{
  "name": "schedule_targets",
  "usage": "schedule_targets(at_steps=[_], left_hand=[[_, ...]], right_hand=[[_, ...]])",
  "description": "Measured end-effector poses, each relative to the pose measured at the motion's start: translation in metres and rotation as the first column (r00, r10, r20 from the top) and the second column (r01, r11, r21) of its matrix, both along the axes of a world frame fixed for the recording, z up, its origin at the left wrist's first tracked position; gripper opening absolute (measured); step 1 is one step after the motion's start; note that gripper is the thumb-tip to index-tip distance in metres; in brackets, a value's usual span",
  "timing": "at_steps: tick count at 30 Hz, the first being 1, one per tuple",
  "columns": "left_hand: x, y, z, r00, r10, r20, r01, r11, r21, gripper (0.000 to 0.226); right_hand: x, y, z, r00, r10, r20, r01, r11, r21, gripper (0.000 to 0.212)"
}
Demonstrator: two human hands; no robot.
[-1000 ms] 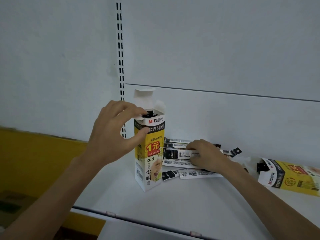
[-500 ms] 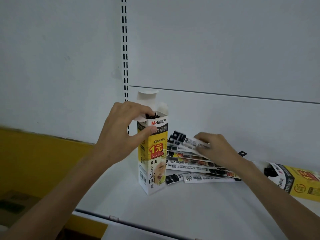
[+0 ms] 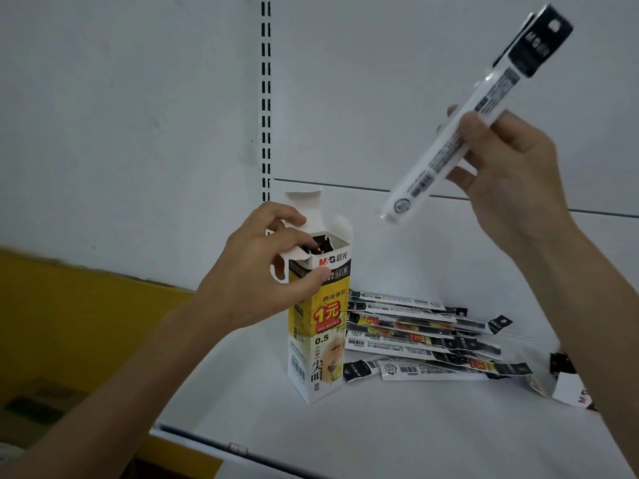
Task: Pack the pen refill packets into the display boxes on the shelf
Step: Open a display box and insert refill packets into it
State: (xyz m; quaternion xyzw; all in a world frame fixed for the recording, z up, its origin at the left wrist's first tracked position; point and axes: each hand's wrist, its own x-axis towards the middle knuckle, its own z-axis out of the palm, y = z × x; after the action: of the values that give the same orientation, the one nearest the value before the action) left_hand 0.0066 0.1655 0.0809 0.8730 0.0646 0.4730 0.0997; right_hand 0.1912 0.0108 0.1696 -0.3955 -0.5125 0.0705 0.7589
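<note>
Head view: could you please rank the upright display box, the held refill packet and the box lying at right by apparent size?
1. Upright display box.
2. Held refill packet: longer but slimmer, nearer the camera, so unsure.
3. Box lying at right: mostly hidden.

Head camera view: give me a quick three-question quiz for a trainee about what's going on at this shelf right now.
1. True or false: the display box stands upright on the shelf with its top flaps open.
2. What does the right hand hold? A) a refill packet B) a box flap C) nothing
3. Fill in: the pile of loose packets lies on the box's ___ side.
Key: 1 true; 2 A; 3 right.
</note>
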Motion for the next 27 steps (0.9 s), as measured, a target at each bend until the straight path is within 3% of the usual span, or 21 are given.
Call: schedule_targets(at_steps=[2,5,14,20,23,25,27], left_hand=[[0.000,0.000,0.000,1.000,0.008,-0.001,-0.008,1.000,0.016,0.046],[-0.001,-0.001,0.001,1.000,0.014,-0.003,-0.013,0.999,0.033,0.048],[0.000,-0.001,0.000,1.000,0.017,-0.019,-0.017,0.999,0.044,0.048],[0.003,-0.001,-0.001,1.000,0.028,-0.003,-0.028,0.999,0.036,0.047],[0.005,-0.004,-0.002,0.999,0.034,0.018,-0.035,0.997,0.067,0.042],[0.006,-0.004,-0.002,0.998,0.040,0.040,-0.042,0.997,0.068,0.041],[0.006,-0.005,-0.004,0.997,0.051,0.054,-0.055,0.996,0.065,0.044]], right_hand=[[-0.014,0.007,0.003,0.988,0.149,-0.051,-0.149,0.989,-0.005,0.014],[-0.026,0.023,-0.004,0.977,0.212,-0.037,-0.215,0.973,-0.087,0.021],[-0.024,0.043,-0.011,0.973,0.215,0.087,-0.201,0.968,-0.148,0.019],[-0.020,0.045,-0.024,0.932,0.297,0.207,-0.184,0.881,-0.436,0.024],[-0.022,0.047,-0.035,0.882,0.315,0.352,-0.057,0.811,-0.583,0.029],[-0.022,0.048,-0.038,0.896,0.281,0.344,-0.059,0.842,-0.536,0.031],[-0.019,0.047,-0.035,0.940,0.242,0.240,-0.124,0.898,-0.421,0.031]])
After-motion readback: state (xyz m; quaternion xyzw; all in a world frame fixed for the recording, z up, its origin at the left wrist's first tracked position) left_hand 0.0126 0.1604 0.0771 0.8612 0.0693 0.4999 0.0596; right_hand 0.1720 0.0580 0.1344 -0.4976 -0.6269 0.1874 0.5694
